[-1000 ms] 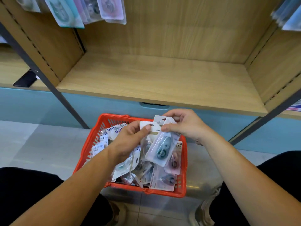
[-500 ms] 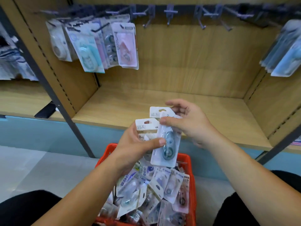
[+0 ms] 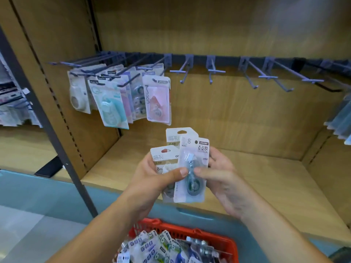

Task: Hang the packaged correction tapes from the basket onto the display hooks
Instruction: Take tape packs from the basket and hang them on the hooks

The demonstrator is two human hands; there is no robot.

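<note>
My left hand (image 3: 152,179) and my right hand (image 3: 222,177) together hold a small fan of packaged correction tapes (image 3: 191,168) above the shelf's front edge. The front pack shows a grey-blue tape; my left thumb and right thumb both press on it. Two white-and-tan packs sit behind it, gripped by my left hand. The red basket (image 3: 224,242) at the bottom holds several more packs. A rail of grey display hooks (image 3: 212,70) runs across the back panel; the middle and right hooks are bare.
Several packaged tapes (image 3: 117,95) hang on the left hooks. More packs (image 3: 341,118) hang at the far right edge. A wooden shelf board (image 3: 266,177) lies under the hooks. A dark metal upright (image 3: 49,120) stands at left.
Both hands have lifted the packs up out of the basket toward the hooks. The view has tilted upward, so the hook rail now sits mid-frame and the basket at the bottom.
</note>
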